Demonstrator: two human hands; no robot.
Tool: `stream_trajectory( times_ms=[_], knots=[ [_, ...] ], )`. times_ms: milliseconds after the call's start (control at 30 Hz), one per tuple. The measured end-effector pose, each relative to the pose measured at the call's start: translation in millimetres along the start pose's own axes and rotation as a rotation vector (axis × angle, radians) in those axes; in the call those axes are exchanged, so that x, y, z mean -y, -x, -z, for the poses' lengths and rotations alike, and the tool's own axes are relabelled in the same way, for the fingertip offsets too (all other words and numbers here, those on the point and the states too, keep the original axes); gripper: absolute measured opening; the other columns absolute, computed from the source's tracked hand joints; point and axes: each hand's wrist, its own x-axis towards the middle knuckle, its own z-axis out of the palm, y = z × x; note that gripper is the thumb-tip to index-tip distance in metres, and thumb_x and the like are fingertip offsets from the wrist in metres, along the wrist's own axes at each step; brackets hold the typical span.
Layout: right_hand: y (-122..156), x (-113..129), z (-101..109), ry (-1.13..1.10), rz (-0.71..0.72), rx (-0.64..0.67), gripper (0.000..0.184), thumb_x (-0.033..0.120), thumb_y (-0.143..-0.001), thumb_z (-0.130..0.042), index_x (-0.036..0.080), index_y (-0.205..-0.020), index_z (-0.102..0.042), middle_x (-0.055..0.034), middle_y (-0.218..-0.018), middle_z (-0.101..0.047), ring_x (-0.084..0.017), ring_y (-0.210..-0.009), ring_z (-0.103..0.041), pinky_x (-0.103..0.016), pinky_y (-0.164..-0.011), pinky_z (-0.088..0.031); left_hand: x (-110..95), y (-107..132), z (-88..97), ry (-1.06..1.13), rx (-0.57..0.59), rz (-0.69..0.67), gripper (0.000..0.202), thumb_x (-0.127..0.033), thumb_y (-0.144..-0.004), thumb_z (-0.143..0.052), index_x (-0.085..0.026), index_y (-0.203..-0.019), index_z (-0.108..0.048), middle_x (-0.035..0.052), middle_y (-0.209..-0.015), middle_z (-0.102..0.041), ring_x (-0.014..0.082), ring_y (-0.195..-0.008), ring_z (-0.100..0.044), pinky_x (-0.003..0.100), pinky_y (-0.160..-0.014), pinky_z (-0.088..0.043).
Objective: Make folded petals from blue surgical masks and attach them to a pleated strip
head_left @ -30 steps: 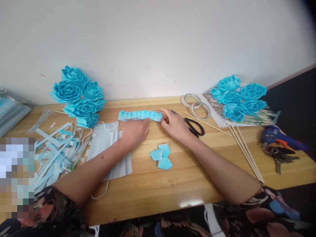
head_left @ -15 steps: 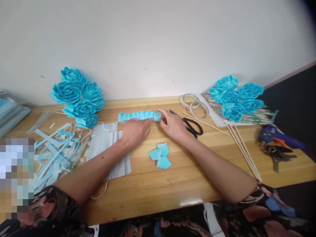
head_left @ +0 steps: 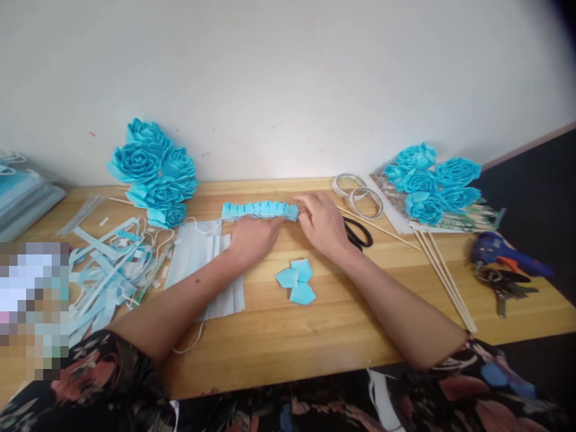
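Note:
A row of overlapping blue folded petals (head_left: 261, 208) lies on the wooden table before both hands. My left hand (head_left: 254, 237) rests palm down at the row's near edge, its index finger stretched toward the right end and the other fingers partly hidden. At that right end is my right hand (head_left: 324, 219), fingers bent but apart; its fingertips are next to the last petal, and I cannot tell whether they touch it. Nearer to me lie 3 loose blue petals (head_left: 297, 281). Beneath my left forearm is a pale blue face mask (head_left: 193, 252).
Blue fabric roses stand in a left bunch (head_left: 153, 171) and a right bunch (head_left: 425, 180). Tape rolls (head_left: 366, 203), black-handled scissors (head_left: 360, 231), wooden sticks (head_left: 445, 279), a blue glue gun (head_left: 504, 255) and keys (head_left: 506, 288) lie right. Mask scraps (head_left: 112, 264) cover the left.
The view has shifted slightly, moving most things a little to the right. My right hand has lifted its index finger slightly away from the row's end; the left hand stays at the row.

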Motion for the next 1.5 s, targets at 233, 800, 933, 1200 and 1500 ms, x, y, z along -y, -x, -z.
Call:
stream_trajectory(
  times_ms=[233, 800, 933, 1200, 1500],
  knots=[
    [0.0, 1.7, -10.5, 0.142, 0.081, 0.158, 0.038, 0.005, -0.086, -0.044, 0.013, -0.11, -0.072, -0.0153, -0.137, -0.058, -0.032, -0.125, -0.048, -0.046, -0.106, -0.04, -1.3, -0.4, 2.6, -0.001, -0.003, -0.004, 0.037, -0.017, -0.095, -0.035, -0.021, -0.117, -0.065, 0.0089, -0.075, -0.072, 0.0214, -0.064, -0.065, 0.032, -0.066, -0.044],
    [1.4, -0.9, -19.5, 0.177, 0.044, 0.206, 0.044, 0.005, -0.09, -0.039, 0.013, -0.126, -0.064, -0.0142, -0.146, -0.052, -0.032, -0.133, -0.044, -0.049, -0.11, -0.034, -3.2, 1.0, 4.3, -0.009, -0.036, 0.008, 0.037, -0.023, -0.098, -0.032, -0.02, -0.111, -0.067, 0.008, -0.071, -0.071, 0.0209, -0.062, -0.064, 0.031, -0.065, -0.044],
    [1.2, 0.2, -19.1, 0.162, 0.048, 0.175, 0.044, 0.004, -0.089, -0.04, 0.013, -0.124, -0.064, -0.0144, -0.144, -0.054, -0.031, -0.132, -0.045, -0.048, -0.11, -0.034, -3.4, 0.9, 4.5, -0.009, -0.038, 0.017, 0.036, -0.023, -0.098, -0.034, -0.021, -0.111, -0.067, 0.0075, -0.072, -0.071, 0.0204, -0.062, -0.064, 0.032, -0.066, -0.044],
    [0.6, -1.8, -22.3, 0.141, 0.064, 0.128, 0.04, 0.005, -0.087, -0.042, 0.015, -0.117, -0.068, -0.0145, -0.139, -0.058, -0.03, -0.129, -0.047, -0.048, -0.109, -0.035, -2.4, 0.0, 0.0, -0.001, -0.073, 0.016, 0.035, -0.023, -0.098, -0.034, -0.021, -0.11, -0.067, 0.0082, -0.073, -0.071, 0.0214, -0.063, -0.065, 0.033, -0.065, -0.045],
    [-0.6, -2.7, -17.8, 0.058, 0.071, 0.025, 0.049, 0.0, -0.079, -0.041, 0.017, -0.118, -0.065, -0.0121, -0.135, -0.059, -0.028, -0.127, -0.048, -0.046, -0.108, -0.036, -2.8, 0.8, 2.0, 0.005, -0.064, 0.011, 0.034, -0.021, -0.096, -0.034, -0.021, -0.105, -0.067, 0.0082, -0.073, -0.071, 0.0223, -0.063, -0.065, 0.034, -0.063, -0.044]
  ],
)
